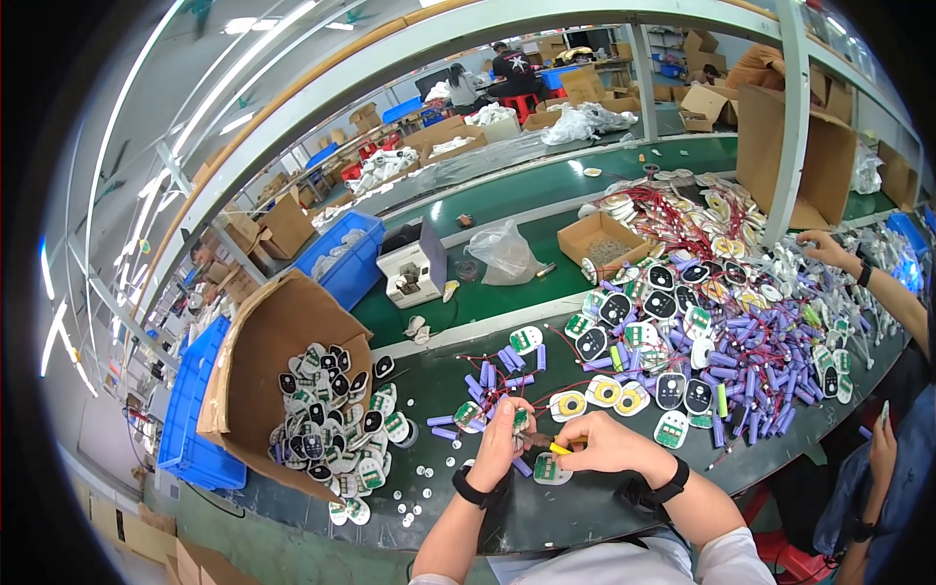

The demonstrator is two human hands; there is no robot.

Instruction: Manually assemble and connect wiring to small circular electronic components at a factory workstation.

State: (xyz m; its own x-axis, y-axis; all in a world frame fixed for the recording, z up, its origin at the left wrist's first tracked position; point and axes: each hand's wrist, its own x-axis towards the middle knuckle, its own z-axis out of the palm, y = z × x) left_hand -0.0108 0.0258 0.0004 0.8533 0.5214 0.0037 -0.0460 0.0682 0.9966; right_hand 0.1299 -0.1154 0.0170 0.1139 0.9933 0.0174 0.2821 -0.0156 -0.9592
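My left hand (495,447) is closed around a small green circuit board (521,421) above the front of the bench. Against that board my right hand (612,447) brings a slim tool with a yellow handle (561,448), pinched between thumb and fingers; its exact kind is too small to tell. A white oval piece with a green board (552,470) lies below the tool. Just beyond my hands are purple cylindrical battery cells (485,374) with red wires, and several white pieces with yellow rings (604,392).
At the left, a tilted cardboard box (239,395) spills assembled oval pieces. Purple cells (770,375) and oval boards are heaped to the right. Behind stand a white machine (411,265), a plastic bag (505,255) and a small carton (597,244). A co-worker's hand (827,251) reaches into the right pile.
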